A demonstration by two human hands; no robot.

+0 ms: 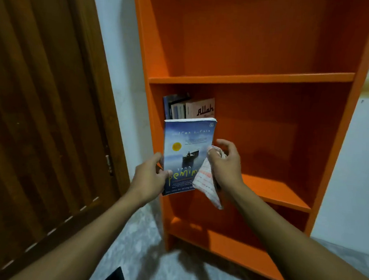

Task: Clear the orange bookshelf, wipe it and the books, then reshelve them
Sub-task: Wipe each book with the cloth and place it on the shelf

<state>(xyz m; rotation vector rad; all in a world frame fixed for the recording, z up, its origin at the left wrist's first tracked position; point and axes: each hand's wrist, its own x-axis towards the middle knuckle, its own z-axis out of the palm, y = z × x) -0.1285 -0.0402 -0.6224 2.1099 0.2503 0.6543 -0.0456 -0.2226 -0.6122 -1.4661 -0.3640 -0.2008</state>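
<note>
— What did the hands have?
— The left hand [150, 176] gripped a blue book [186, 155] by its lower left edge, upright; the right hand [225, 161] clutched a cloth [207, 184] against the cover.
— And around them?
— The orange bookshelf [246, 79] stood just behind, shelved books [188, 108] at its middle shelf's left end, a wooden door [42, 111] leftward, grey floor [135, 244] below.

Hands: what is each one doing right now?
Left hand: grips the blue book by its left edge.
Right hand: holds the cloth.
</note>
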